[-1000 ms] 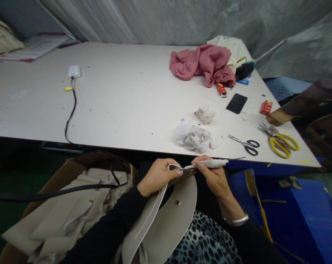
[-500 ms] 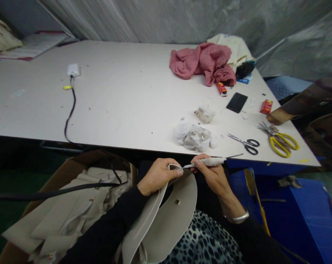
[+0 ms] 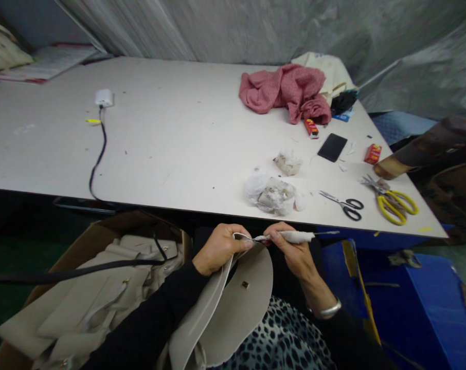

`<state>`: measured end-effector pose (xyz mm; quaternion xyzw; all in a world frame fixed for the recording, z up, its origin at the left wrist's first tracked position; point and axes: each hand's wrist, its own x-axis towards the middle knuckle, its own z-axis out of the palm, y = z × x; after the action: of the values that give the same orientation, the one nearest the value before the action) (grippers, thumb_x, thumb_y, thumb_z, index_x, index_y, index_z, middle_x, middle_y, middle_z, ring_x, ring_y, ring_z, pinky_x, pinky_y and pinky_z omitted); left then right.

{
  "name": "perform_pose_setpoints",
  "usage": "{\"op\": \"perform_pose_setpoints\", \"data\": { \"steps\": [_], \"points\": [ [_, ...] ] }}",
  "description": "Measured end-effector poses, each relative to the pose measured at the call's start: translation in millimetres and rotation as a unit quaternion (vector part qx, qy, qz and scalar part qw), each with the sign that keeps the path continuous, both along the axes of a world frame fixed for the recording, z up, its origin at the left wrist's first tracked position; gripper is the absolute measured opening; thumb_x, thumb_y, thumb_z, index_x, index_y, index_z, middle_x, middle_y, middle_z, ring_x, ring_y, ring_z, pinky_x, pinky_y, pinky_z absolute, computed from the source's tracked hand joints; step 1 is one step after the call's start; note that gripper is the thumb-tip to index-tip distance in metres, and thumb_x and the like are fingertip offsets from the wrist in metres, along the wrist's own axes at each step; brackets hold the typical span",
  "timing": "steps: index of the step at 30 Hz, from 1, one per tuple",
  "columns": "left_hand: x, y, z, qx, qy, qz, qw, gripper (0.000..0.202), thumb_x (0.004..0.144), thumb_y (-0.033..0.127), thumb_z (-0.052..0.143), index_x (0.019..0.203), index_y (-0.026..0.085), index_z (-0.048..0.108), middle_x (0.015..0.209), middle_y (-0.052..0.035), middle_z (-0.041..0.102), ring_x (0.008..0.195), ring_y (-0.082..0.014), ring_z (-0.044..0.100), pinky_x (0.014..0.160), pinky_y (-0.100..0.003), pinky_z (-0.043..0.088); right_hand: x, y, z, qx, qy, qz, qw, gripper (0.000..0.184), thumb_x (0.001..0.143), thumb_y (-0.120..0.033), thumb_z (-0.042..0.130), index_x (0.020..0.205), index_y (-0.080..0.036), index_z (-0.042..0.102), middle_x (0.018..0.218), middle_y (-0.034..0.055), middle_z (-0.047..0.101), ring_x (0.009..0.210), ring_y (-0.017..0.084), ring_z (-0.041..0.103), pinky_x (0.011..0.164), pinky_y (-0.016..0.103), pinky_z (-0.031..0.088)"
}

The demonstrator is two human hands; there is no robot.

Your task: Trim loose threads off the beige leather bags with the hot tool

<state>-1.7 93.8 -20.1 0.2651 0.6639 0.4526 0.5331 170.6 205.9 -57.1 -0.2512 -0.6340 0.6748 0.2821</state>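
Observation:
A light beige bag (image 3: 240, 308) with a small metal fitting on its flap hangs over my lap. My left hand (image 3: 221, 249) is closed on the upper edge of this bag, thumb on top, with a pale loop of its edging standing up beside the thumb. My right hand (image 3: 290, 249) grips a thin metal tool with a white wrapped handle (image 3: 298, 237); one slim end sticks out to the right, and the other points at the bag's edge by my left thumb. Whether that tip enters the material cannot be made out.
On the white table (image 3: 171, 139) lie black-handled scissors (image 3: 346, 205), yellow-handled scissors (image 3: 393, 200), crumpled plastic lumps (image 3: 275, 194), a dark flat pad (image 3: 333, 147) and a pink cloth (image 3: 283, 92). A carton of beige bags (image 3: 113, 288) stands left, blue bins (image 3: 414, 298) right.
My right hand and the tool have shifted slightly left and down, and the tool lies more level. The pale loop by my left thumb looks wider. My left hand keeps its grip.

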Motion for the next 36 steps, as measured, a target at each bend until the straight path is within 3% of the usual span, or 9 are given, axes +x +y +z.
{"op": "perform_pose_setpoints", "data": {
  "steps": [4, 9, 11, 15, 22, 31, 34, 36],
  "points": [
    [-2.5, -1.5, -4.7, 0.005, -0.015, 0.035, 0.999, 0.022, 0.065, 0.032, 0.08, 0.073, 0.014, 0.07, 0.058, 0.0026, 0.058, 0.052, -0.0104, 0.046, 0.053, -0.024, 0.034, -3.4, -6.8, -14.6, -0.061, 0.063, -0.103, 0.991, 0.021, 0.097, -0.04, 0.067, 0.093, -0.02, 0.072, 0.08, 0.0017, 0.072, 0.071, 0.017, 0.069, 0.072, 0.032, 0.058],
    [-8.0, -1.9, -2.5, 0.012, 0.021, 0.047, 0.999, 0.025, 0.07, 0.037, 0.078, 0.079, 0.015, 0.07, 0.065, 0.0001, 0.062, 0.057, -0.013, 0.052, 0.056, -0.025, 0.04, -8.5, 23.5, -2.6, 0.093, 0.018, -0.259, 0.961, 0.026, 0.096, -0.044, 0.067, 0.096, -0.019, 0.071, 0.083, 0.0022, 0.071, 0.073, 0.017, 0.069, 0.073, 0.032, 0.059],
    [-11.0, -2.5, 0.0, 0.008, 0.043, 0.038, 0.998, 0.026, 0.071, 0.037, 0.077, 0.081, 0.015, 0.071, 0.069, -0.0008, 0.064, 0.06, -0.0139, 0.054, 0.057, -0.025, 0.042, -9.4, 37.9, 0.4, 0.134, 0.008, -0.283, 0.95, 0.027, 0.096, -0.046, 0.068, 0.096, -0.018, 0.07, 0.084, 0.0026, 0.071, 0.075, 0.017, 0.07, 0.074, 0.032, 0.059],
    [-15.8, -3.7, 1.8, 0.003, 0.038, 0.016, 0.999, 0.025, 0.071, 0.036, 0.077, 0.084, 0.015, 0.071, 0.069, -0.0001, 0.063, 0.06, -0.0132, 0.053, 0.057, -0.024, 0.041, -9.7, 53.7, -5.3, 0.166, -0.01, -0.279, 0.946, 0.028, 0.096, -0.046, 0.066, 0.096, -0.018, 0.068, 0.085, 0.0026, 0.07, 0.076, 0.018, 0.071, 0.074, 0.033, 0.059],
    [-17.1, -3.0, -0.3, -0.006, 0.011, 0.01, 1.0, 0.026, 0.07, 0.034, 0.079, 0.086, 0.014, 0.072, 0.071, -0.0004, 0.065, 0.061, -0.0127, 0.055, 0.059, -0.024, 0.042, -8.4, 58.9, -16.2, 0.203, -0.016, -0.256, 0.945, 0.028, 0.098, -0.046, 0.063, 0.098, -0.018, 0.069, 0.089, 0.0033, 0.069, 0.078, 0.018, 0.069, 0.076, 0.034, 0.059],
    [-15.8, -2.7, -0.9, -0.01, -0.003, 0.002, 1.0, 0.025, 0.07, 0.032, 0.08, 0.086, 0.015, 0.071, 0.068, 0.0016, 0.063, 0.059, -0.0105, 0.051, 0.056, -0.022, 0.037, -12.8, 65.2, -10.1, 0.368, -0.074, -0.209, 0.903, 0.019, 0.099, -0.037, 0.063, 0.102, -0.021, 0.072, 0.101, 0.0082, 0.075, 0.097, 0.024, 0.07, 0.094, 0.044, 0.056],
    [-15.9, -2.1, -0.9, -0.013, -0.01, 0.003, 1.0, 0.026, 0.069, 0.032, 0.081, 0.085, 0.014, 0.071, 0.067, 0.0021, 0.062, 0.058, -0.0103, 0.051, 0.056, -0.022, 0.037, -10.3, 59.7, -6.2, 0.363, -0.052, -0.23, 0.902, 0.017, 0.098, -0.035, 0.065, 0.101, -0.021, 0.073, 0.101, 0.008, 0.075, 0.097, 0.025, 0.07, 0.094, 0.044, 0.056],
    [-16.2, -1.6, -1.6, -0.013, -0.02, 0.006, 1.0, 0.027, 0.068, 0.033, 0.082, 0.084, 0.015, 0.071, 0.067, 0.0021, 0.062, 0.058, -0.0103, 0.052, 0.056, -0.023, 0.038, -7.1, 50.0, -1.1, 0.303, -0.027, -0.24, 0.922, 0.016, 0.098, -0.036, 0.066, 0.1, -0.021, 0.073, 0.096, 0.0063, 0.074, 0.09, 0.023, 0.07, 0.088, 0.041, 0.058]
  ]
}}
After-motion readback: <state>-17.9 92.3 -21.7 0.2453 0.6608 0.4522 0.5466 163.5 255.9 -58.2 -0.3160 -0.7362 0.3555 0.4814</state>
